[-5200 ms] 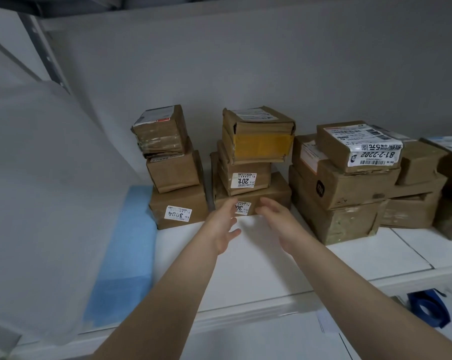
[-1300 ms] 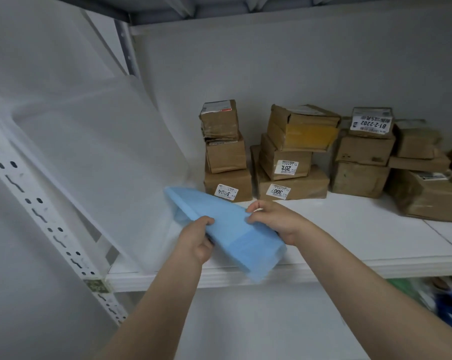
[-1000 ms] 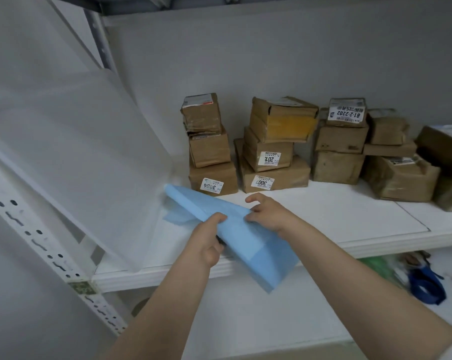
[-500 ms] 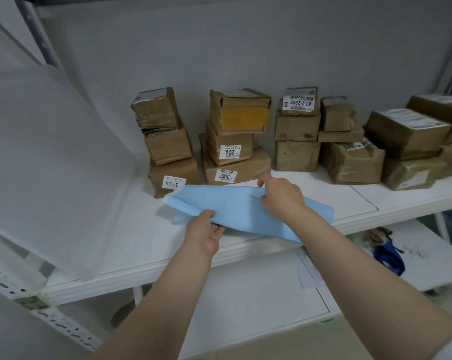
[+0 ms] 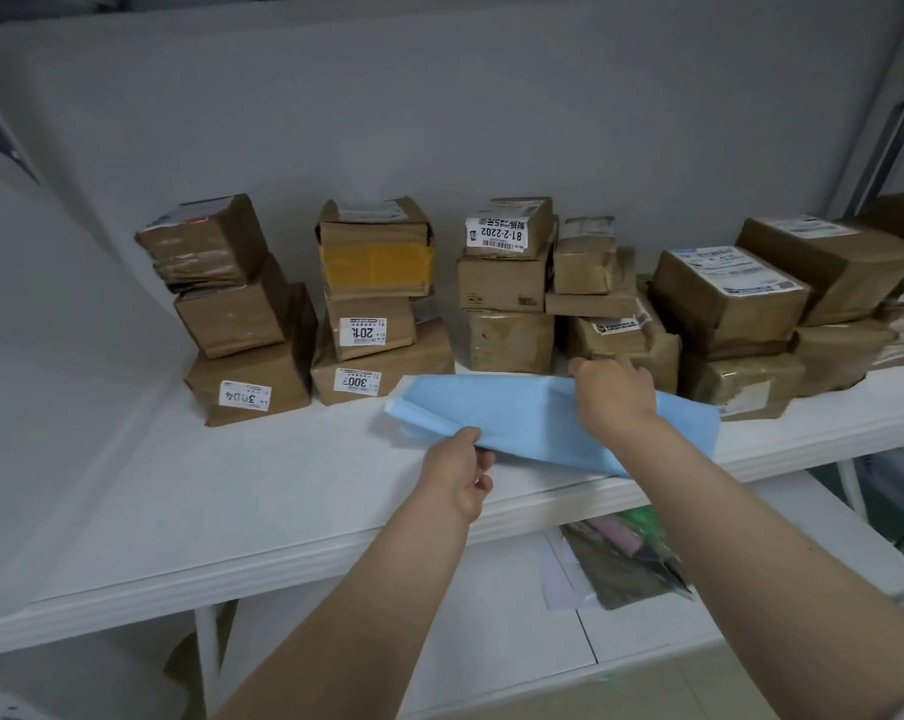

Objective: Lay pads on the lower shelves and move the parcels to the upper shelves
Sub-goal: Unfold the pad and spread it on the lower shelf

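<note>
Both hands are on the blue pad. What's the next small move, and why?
Probably draw the blue pad back and lower it to the lower shelf. The left hand pinches its near edge and the right hand grips its far edge, yet it sits folded over the front of the parcel shelf, before the parcels.

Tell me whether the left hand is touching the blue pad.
Touching. The head view shows the left hand pinching the near edge of the blue pad, with no gap between them.
</note>
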